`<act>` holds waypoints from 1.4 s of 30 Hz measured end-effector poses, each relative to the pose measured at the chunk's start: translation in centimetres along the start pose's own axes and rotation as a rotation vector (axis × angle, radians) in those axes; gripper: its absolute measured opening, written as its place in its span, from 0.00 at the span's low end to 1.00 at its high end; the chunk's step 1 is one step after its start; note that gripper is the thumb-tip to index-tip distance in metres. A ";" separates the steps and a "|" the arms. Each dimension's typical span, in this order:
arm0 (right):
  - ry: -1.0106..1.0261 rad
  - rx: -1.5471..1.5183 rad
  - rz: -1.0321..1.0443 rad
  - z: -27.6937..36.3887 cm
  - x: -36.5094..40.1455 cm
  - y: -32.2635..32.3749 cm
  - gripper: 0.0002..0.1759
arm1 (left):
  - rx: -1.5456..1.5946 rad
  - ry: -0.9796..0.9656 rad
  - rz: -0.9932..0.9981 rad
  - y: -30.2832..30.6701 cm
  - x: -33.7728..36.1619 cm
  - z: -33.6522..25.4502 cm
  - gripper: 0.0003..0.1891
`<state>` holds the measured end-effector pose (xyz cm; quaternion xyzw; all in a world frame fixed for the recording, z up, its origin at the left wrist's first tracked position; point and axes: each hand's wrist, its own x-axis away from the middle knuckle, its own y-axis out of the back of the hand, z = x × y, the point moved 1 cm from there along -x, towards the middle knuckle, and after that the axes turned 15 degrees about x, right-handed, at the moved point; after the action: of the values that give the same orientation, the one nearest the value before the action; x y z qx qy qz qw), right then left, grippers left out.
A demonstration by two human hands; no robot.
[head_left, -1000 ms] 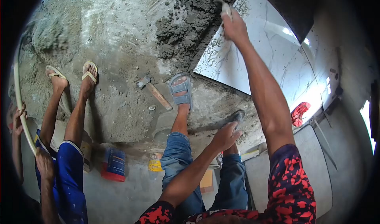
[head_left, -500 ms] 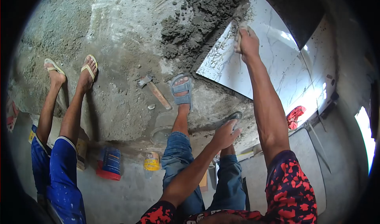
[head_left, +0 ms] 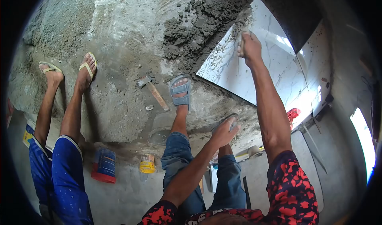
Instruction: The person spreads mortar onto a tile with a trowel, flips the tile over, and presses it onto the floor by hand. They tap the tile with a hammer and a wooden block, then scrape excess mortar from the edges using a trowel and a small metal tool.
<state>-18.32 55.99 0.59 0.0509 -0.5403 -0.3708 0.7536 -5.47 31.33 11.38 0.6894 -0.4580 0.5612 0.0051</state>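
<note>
My right hand (head_left: 250, 47) is closed at the mortar-smeared left side of a glossy white marbled tile (head_left: 274, 46). Its fingers curl downward, and whatever they hold is hidden. Dark wet mortar (head_left: 199, 22) lies in a heap beside the tile's left edge. My left hand (head_left: 225, 133) hangs over my sandalled foot near the ledge, fingers loosely apart, with nothing in it. A hammer with a wooden handle (head_left: 158, 96) rests on the rough ground left of my other foot.
Another person's legs in blue shorts (head_left: 67, 169) and yellow sandals stand at the left. Below the ledge are a blue and red container (head_left: 106, 164) and a yellow one (head_left: 147, 163). A red cloth or bag (head_left: 293, 116) lies by a second tile (head_left: 318, 66).
The view has shifted slightly. My right hand has moved a little down the tile's smeared part, still closed. My left hand stays over my foot.
</note>
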 end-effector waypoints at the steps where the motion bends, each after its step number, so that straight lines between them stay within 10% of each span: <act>1: -0.016 0.000 0.010 0.7 0.4 -0.5 0.16 | 0.004 0.013 0.004 0.2 0.0 -0.2 0.32; 7: 0.078 0.002 0.032 0.9 -5.5 2.3 0.18 | -0.023 -0.020 0.010 -0.3 0.0 0.8 0.32; 16: -0.021 -0.040 0.153 -2.6 4.9 0.5 0.15 | -0.078 -0.081 -0.035 -0.2 -0.4 -0.6 0.29; 27: 0.584 1.300 -0.558 3.1 -9.6 16.1 0.21 | -0.143 -0.031 -0.033 -5.1 -1.3 4.2 0.30; 37: 0.641 1.587 -0.128 7.5 -12.1 16.4 0.16 | -0.250 0.055 0.025 -6.8 -1.9 6.8 0.33; 42: 0.786 1.566 -0.244 -2.7 -18.6 25.8 0.22 | -0.262 0.091 0.042 -7.4 -2.0 7.1 0.33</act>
<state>-5.61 85.09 -2.66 0.7335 -0.3318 0.0724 0.5887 4.78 33.13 10.97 0.6469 -0.5412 0.5270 0.1041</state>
